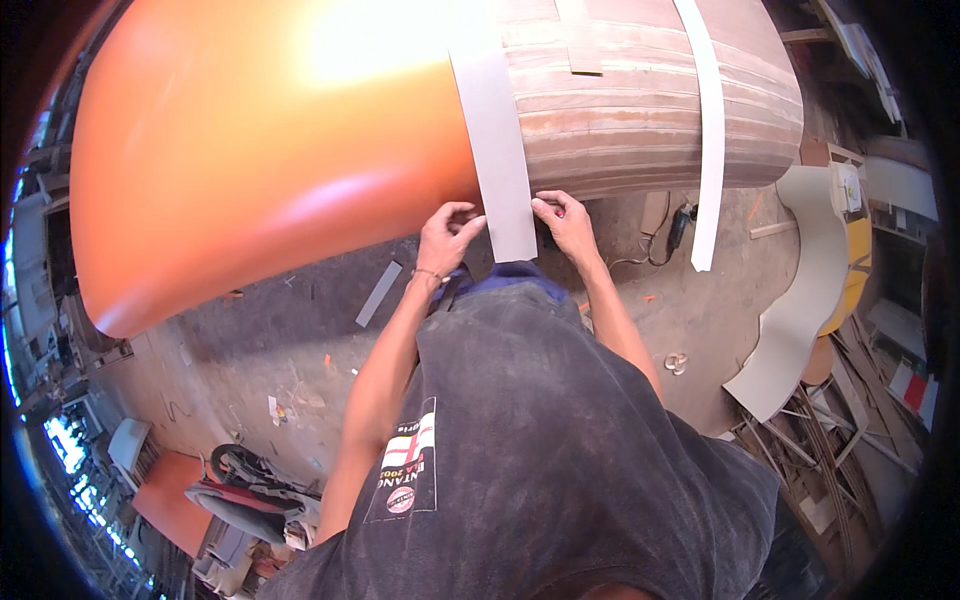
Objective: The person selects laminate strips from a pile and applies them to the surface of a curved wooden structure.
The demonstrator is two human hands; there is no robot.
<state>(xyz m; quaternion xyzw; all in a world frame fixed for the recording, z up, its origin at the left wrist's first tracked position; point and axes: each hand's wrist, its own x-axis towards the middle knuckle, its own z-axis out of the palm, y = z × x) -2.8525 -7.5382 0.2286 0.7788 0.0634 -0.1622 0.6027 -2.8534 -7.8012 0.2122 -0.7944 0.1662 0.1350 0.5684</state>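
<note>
A long, flat light-grey strip [505,160] hangs down over the front of a big rounded body, its lower end close to my waist. Glossy orange skin [280,150] covers the body left of the strip. To the right the surface is bare brown, ribbed with bands [620,125]. My left hand [447,240] is at the strip's left edge, fingers curled and thumb against that edge. At the opposite edge my right hand [570,232] has its fingers bent and closed, thumb tip by the strip. A bit of red shows inside the right hand; its kind is hidden.
A second white strip [710,140] hangs farther right. Behind it a dark power tool [681,226] with a cord lies on the floor. Another grey strip [379,293] lies there too. A curved pale panel [790,300] stands at right, beside stacked timber [850,440]. A motorbike [250,490] is lower left.
</note>
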